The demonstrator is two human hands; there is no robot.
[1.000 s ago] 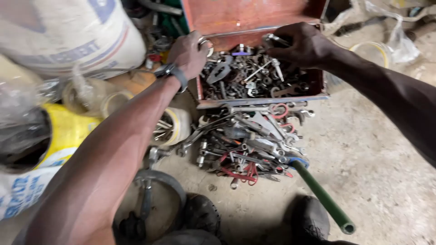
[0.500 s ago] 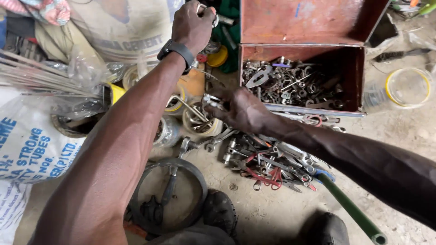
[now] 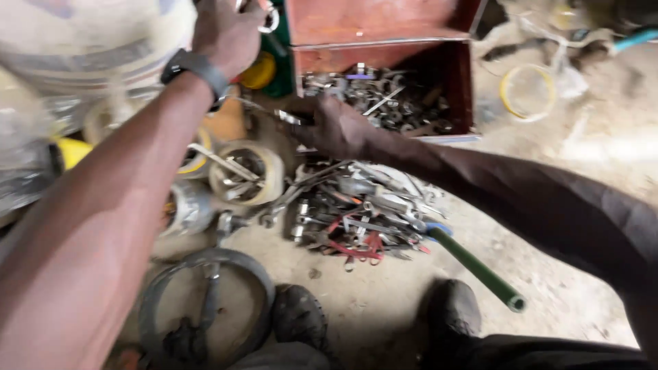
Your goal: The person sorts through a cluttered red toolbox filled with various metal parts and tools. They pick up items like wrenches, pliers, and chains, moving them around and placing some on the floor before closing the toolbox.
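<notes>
Over the spanner heap (image 3: 356, 216), my right hand (image 3: 339, 130), earlier inside the red box (image 3: 384, 75), now pinches a small metal tool (image 3: 291, 118), while my left hand (image 3: 229, 31) has risen, gripping a ring (image 3: 271, 19).

A dusty concrete floor (image 3: 548, 205) carries a red toolbox (image 3: 384, 68), a spanner heap (image 3: 356, 212), and seemingly tape rolls (image 3: 247, 171).

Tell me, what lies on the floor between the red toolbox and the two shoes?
In the head view, a pile of wrenches and pliers lies between the red toolbox and the shoes.
</notes>
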